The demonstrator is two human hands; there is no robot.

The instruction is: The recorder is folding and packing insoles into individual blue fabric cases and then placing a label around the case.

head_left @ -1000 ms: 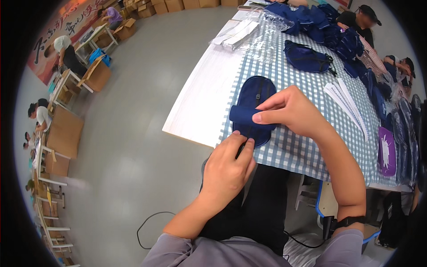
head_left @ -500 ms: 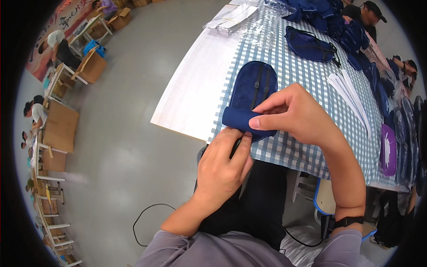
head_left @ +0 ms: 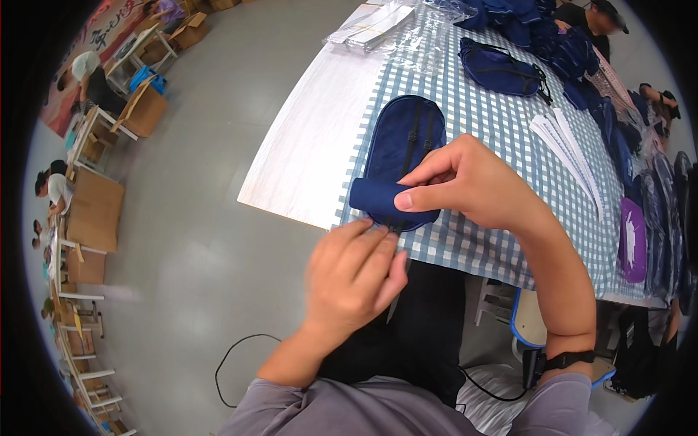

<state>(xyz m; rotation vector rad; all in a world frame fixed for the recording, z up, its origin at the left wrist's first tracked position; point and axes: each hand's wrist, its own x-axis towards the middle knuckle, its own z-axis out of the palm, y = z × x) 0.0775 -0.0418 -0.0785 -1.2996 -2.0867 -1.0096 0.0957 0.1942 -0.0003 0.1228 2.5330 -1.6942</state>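
Observation:
A dark blue oval zip pouch lies on the checked cloth near the table's front edge, two black straps with small buckles running along it. Across its near part sits a smooth blue fabric roll. My right hand comes from the right and pinches this roll between thumb and fingers. Below the pouch, my left hand is curled, slightly blurred, its fingertips at a black strap by the near edge. The strap's end is hidden by the fingers.
White paper strips fan out to the right, near a purple tray. Another blue pouch and a pile of blue bags lie farther back. Plastic-wrapped white sheets rest at the far left. People work at other tables.
My left hand has drawn back slightly toward me and left, its fingers less upright. My right hand keeps its pinch on the roll. The whole view has shifted a little.

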